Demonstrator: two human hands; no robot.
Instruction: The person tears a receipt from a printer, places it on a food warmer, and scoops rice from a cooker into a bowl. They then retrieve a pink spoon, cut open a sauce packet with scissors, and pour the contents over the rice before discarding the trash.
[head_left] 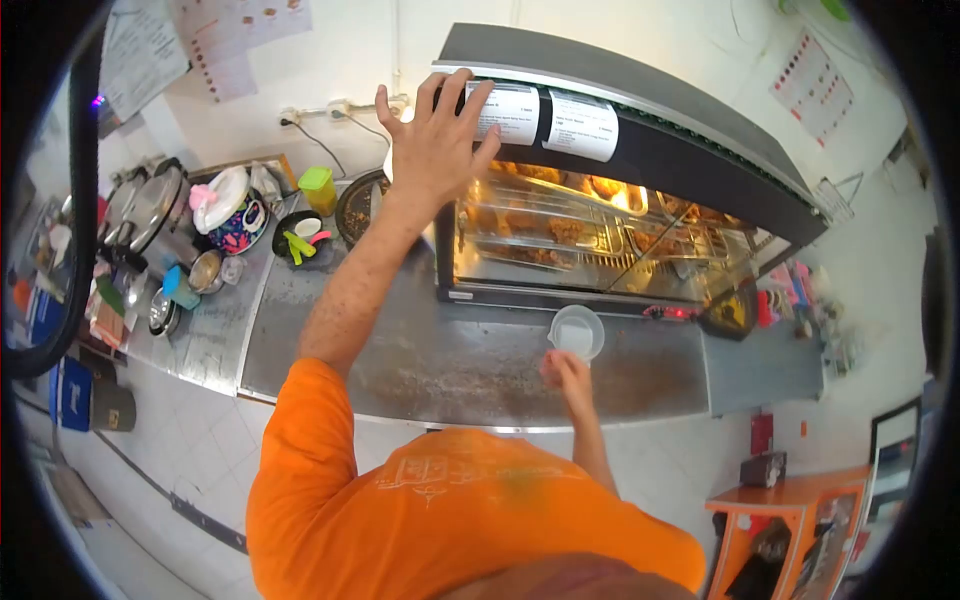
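Observation:
My left hand (440,140) is raised at the top left corner of the lit food warmer (690,180), its fingers spread over the edge of a printed paper slip (508,115). A second slip (582,126) hangs just right of it. Behind the warmer's glass, browned food pieces (565,230) lie on racks and trays. Low in front of the warmer, my right hand (567,370) has its fingers together at the near rim of a round translucent container (577,333) on the metal counter (450,370). What those fingers hold, if anything, is too small to make out.
Left on the counter stand a dark round pan (360,208), a yellow-green cup (318,190), a black bowl with green utensils (301,240), a patterned pot (232,215) and a large metal pot (160,215). An orange shelf (790,500) stands at lower right.

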